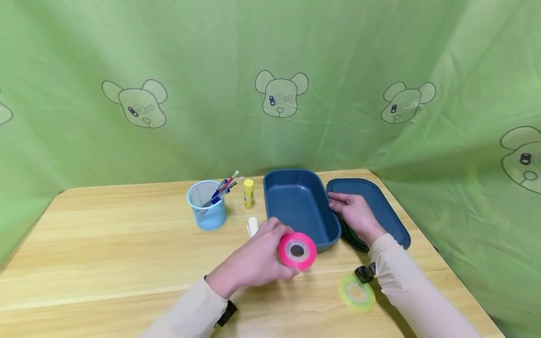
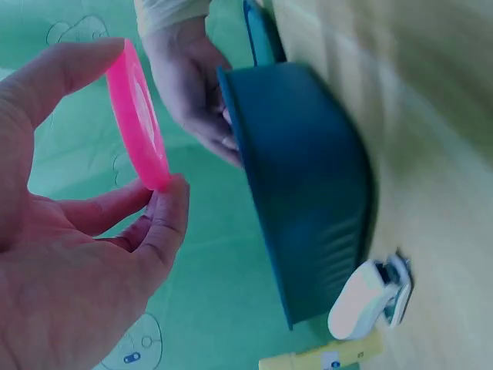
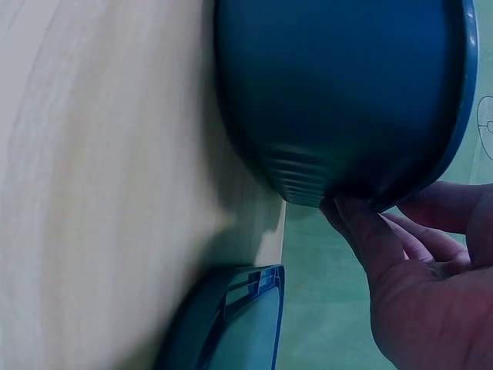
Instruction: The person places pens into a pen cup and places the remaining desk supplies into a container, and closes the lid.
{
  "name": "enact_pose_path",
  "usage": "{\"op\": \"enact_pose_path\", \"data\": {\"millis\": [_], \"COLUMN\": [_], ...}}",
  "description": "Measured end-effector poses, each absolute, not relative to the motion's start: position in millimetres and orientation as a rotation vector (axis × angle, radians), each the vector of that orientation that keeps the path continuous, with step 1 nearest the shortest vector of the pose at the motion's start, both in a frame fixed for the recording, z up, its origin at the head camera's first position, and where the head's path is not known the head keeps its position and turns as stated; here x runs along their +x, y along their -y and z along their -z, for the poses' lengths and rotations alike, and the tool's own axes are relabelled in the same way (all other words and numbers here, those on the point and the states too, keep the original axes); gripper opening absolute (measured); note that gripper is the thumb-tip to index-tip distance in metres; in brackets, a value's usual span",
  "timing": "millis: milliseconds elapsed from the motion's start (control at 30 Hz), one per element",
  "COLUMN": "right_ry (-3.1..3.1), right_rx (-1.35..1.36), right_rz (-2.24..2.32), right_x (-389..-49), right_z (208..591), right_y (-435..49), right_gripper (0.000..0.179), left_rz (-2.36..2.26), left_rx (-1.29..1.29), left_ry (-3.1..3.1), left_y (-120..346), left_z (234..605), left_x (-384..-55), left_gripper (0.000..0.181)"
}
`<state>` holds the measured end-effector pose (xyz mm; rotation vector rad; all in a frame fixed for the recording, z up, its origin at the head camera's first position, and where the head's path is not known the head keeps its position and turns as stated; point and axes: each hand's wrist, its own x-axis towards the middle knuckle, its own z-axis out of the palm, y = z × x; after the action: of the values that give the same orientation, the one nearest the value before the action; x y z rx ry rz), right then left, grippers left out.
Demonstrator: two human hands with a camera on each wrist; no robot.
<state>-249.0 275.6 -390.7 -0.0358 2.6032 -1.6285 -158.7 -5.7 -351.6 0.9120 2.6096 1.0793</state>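
My left hand (image 1: 264,256) holds a bright pink roll of tape (image 1: 284,256) by its edge, thumb on one side and fingertips on the other. The roll overlaps the near end of a dark blue rectangular box (image 1: 296,204) in the head view. In the left wrist view the pink tape (image 2: 129,116) is seen nearly edge-on. At the box's right side is my right hand (image 1: 357,213), its extended fingers touching the outer wall just below the rim. Under that hand lies a dark blue lid (image 1: 382,213). A yellow-green tape roll (image 1: 357,304) lies beneath the right wrist.
A light blue pen cup (image 1: 210,217) with pens and pencils stands left of the box. Beside it is an upright yellow glue stick (image 1: 248,195). A small white stapler (image 2: 362,301) sits near the box's left side. A green curtain (image 1: 203,117) hangs behind the wooden table (image 1: 127,253).
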Motion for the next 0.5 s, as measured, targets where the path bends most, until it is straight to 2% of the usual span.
{"op": "enact_pose_path", "data": {"millis": [500], "right_ry": [-2.576], "right_rx": [-0.022], "right_rz": [1.688], "right_x": [-247], "right_z": [389], "right_y": [-273], "right_gripper": [0.043], "left_rz": [-1.136], "left_rx": [0.835], "left_ry": [-2.706], "left_y": [-1], "left_z": [347], "left_x": [-214], "left_gripper": [0.068]}}
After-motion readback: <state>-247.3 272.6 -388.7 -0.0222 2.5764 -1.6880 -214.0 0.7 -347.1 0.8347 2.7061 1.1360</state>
